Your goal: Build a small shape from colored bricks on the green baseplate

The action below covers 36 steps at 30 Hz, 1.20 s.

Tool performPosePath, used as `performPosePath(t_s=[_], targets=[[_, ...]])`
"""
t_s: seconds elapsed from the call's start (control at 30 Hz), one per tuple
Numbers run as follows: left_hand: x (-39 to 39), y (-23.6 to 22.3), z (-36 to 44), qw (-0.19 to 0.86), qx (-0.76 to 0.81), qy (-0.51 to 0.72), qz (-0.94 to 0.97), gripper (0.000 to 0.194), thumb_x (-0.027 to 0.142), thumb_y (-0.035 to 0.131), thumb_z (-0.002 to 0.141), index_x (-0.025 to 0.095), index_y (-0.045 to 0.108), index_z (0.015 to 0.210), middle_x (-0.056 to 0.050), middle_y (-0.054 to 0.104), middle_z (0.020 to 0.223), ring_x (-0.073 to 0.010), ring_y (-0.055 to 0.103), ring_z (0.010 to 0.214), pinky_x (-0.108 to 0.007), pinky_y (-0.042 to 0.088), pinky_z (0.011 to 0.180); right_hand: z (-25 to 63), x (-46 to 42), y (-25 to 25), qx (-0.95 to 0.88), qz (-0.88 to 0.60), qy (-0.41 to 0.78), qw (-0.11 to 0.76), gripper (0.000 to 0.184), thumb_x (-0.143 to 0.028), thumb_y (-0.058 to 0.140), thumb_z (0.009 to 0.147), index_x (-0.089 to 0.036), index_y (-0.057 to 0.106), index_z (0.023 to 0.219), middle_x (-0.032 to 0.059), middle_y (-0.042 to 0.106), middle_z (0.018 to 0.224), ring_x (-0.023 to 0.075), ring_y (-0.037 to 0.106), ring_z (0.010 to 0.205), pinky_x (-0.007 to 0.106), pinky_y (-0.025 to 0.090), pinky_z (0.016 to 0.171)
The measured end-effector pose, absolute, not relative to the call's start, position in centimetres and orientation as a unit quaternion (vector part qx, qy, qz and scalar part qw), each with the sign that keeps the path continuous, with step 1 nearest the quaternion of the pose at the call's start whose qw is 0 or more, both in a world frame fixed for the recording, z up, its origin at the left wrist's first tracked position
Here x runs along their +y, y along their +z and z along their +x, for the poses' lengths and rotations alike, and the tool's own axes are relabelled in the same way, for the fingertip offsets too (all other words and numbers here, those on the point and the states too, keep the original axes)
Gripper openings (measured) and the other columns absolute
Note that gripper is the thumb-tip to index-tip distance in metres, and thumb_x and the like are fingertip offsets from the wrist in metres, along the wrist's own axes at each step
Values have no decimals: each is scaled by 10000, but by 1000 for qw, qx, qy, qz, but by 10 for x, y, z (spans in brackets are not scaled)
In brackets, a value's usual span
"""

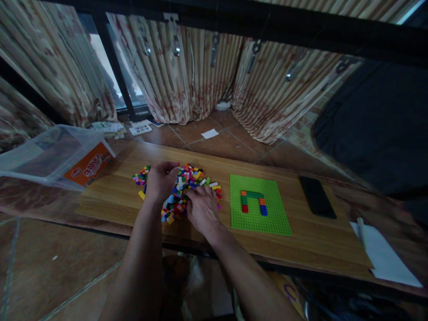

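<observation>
A heap of small mixed-colour building bricks (192,175) lies on the wooden board, with both my hands over it. My left hand (162,179) is at the heap's left side, its fingers bent and drawn together; whatever they pinch is too small to make out. My right hand (204,206) rests on the near right part of the heap, fingers apart and reaching down among the bricks, fingertips partly hidden. To the right lies a green studded baseplate (267,225). On it a three-sided outline of orange, green, red and blue bricks (254,195) is open toward me.
The wooden board (314,240) carries a black phone (317,196) on its right. A clear plastic bin (43,156) with an orange label stands at the left end. White paper (388,254) lies at the right end. Curtains (200,76) hang behind, above a tiled floor.
</observation>
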<state>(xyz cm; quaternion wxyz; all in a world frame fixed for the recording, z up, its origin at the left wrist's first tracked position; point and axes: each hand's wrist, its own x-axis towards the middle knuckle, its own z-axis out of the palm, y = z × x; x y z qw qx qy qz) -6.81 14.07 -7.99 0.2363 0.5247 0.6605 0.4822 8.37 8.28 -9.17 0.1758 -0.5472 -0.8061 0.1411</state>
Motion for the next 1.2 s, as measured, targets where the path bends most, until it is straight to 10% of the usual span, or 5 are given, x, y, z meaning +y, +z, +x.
performPosePath(t_s=[0.63,0.9,1.2], targets=[[133,-70,-63,318,622,517,493,281,342,656,712,121,708,876,-52,705,798,-156,612,715,-242,471,647,94,92,-97,-748,-516,256,331,262,-169,511,887,-234,715,1039,61,704,1025,235,573,1016,403,416,948],[118,-48,-46,532,412,424,606,334,316,738,725,154,720,1016,-89,727,1014,-208,662,952,-327,513,872,124,102,-80,-356,-443,669,479,316,-414,769,687,-220,714,931,-11,689,726,124,625,666,241,482,619],[117,-62,9,545,437,430,572,213,273,695,715,146,711,884,-43,719,813,-149,645,713,-274,528,706,162,97,-71,-347,-467,646,494,371,-473,812,607,-181,690,801,-6,674,647,92,567,532,218,455,515]])
